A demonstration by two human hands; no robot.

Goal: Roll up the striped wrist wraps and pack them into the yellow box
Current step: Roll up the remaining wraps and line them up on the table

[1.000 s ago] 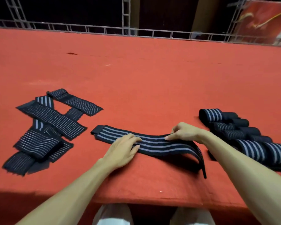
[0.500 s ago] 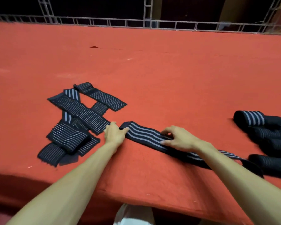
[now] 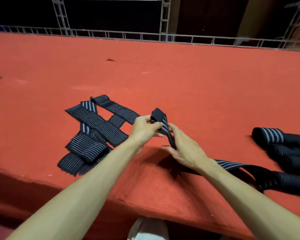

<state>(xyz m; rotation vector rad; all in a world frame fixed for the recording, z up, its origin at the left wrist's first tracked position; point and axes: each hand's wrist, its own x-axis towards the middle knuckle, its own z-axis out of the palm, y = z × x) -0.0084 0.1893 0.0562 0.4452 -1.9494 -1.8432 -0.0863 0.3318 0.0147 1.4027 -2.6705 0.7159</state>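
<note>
The red felt-covered tabletop (image 3: 180,80) carries everything in view. No yellow box shows anywhere on it, so packing, as far as one can judge, has not begun within sight.

Toward the front edge on the left lies a criss-crossed heap of flat wraps (image 3: 97,129), black elastic bands with thin pale stripes. None of them is rolled. There seem to be about five, though the overlaps make a sure count impossible. They are the larger share of the work left.

At the right edge sits a cluster of rolled wraps (image 3: 284,149), tight black cylinders with broad grey stripes, touching one another. These look finished as far as rolling goes and are waiting to be boxed. Blur hides their exact number.

Between the two groups, near the front edge, one long black wrap (image 3: 232,164) with grey stripes is in hand. Its tail trails across the tabletop toward the rolled cluster, while its leading end is lifted clear.

The right hand (image 3: 185,149) has the band running between thumb and fingers, its grip closed loosely around it. The left hand (image 3: 144,129) pinches the lifted end, its grip clamped just below the plain black tab (image 3: 157,114). No turn is wound yet, so this roll is only starting.
</note>
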